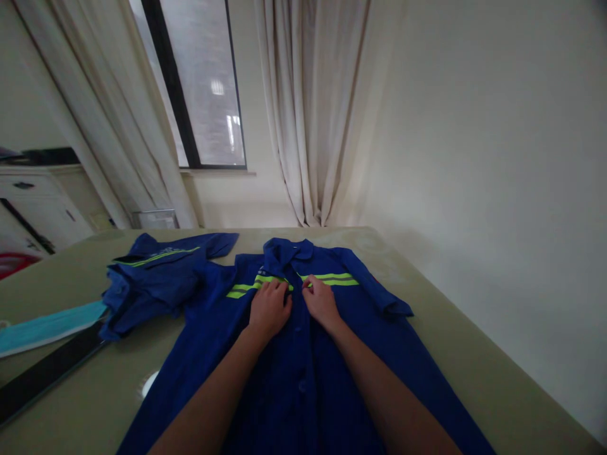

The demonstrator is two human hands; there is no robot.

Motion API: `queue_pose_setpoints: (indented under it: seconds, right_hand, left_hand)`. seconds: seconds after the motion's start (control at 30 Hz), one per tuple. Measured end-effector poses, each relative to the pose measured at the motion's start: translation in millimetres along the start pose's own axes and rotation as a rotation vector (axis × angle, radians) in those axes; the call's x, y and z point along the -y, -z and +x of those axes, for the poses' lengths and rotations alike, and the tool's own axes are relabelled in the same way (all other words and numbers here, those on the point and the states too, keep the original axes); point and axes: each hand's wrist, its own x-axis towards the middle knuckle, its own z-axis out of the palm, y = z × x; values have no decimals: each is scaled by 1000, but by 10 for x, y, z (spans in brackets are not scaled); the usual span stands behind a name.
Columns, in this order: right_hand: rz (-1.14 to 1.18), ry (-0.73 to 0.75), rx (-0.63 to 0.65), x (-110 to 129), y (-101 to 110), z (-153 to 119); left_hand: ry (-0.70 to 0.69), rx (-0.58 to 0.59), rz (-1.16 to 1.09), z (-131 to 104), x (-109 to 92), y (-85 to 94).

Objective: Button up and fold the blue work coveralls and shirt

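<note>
A blue work shirt [351, 328] with yellow-green and grey chest stripes lies front up on the table, its collar at the far end. On its striped chest, left of the front opening, my left hand [271, 306] has its fingers curled on the cloth. My right hand [320, 300] pinches the front edge of the shirt just across the opening. Buttons run down the placket below my hands. What exactly lies between the fingertips is too small to make out.
Left of the shirt lies a crumpled blue garment [147, 284] with a similar stripe. Nearer are a light-blue strip [52, 327] and a long black object [50, 373]. A wall [497, 189] borders the table [455, 335] on the right; curtains [308, 114] hang behind.
</note>
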Motion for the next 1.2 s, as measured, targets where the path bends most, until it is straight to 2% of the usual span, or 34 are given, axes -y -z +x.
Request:
queue_pose_setpoints:
  seconds: [0.07,0.23,0.43,0.57,0.73,0.87,0.93,1.1,1.2]
  right_hand:
    - [-73,5,-1,36,7,-16]
    - [-229,-3,46,192,-7,-98]
    - [-286,-25,121,260,9,-93]
    - [-266,-39,177,185,48,-17]
    - [-59,105,185,-45,48,97]
    - [267,129,131,-160,-33,138]
    - [356,123,134,-155,-78,144]
    - [263,50,121,-67,-115,152]
    - [229,40,106,-42,-107,140]
  left_hand:
    - [-18,-14,-64,48,13,-86]
    - [-51,114,-323,84,164,-188]
    - [-56,150,-393,146,235,-215]
    - [-36,137,-392,148,208,-205]
    - [-20,126,-430,142,188,-184]
    - [9,123,-360,146,169,-182]
    - [-5,133,-288,137,143,-177]
    - [-100,115,-74,80,61,-167]
    - [-133,92,-58,60,46,-165]
